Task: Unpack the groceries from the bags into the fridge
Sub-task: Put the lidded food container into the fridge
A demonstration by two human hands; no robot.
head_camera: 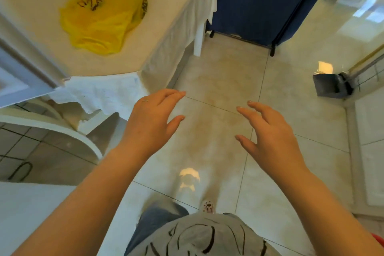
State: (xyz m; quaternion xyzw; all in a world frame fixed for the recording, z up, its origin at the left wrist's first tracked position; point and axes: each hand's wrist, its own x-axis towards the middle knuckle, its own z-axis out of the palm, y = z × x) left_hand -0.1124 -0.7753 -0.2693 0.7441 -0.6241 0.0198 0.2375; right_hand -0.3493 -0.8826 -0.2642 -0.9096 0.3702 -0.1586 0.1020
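While the person stands on a glossy tiled floor (228, 81), both bare arms reach forward over it at about waist height. Neither hand holds anything. On the left hand (149, 118) the fingers (172, 95) lie loosely together and slightly curled, thumb apart, with a thin ring on one finger. On the right hand (272, 133) the fingers (255, 108) are spread and gently bent. To the left, a cloth-covered surface (166, 16) carries a yellow plastic bag (101, 16), flattened and crumpled; I cannot tell whether anything is inside it. At the far left edge, a white fridge door (18, 81) juts into view, well apart from the hands. A dark dustpan (330, 85) stands on the floor at right.
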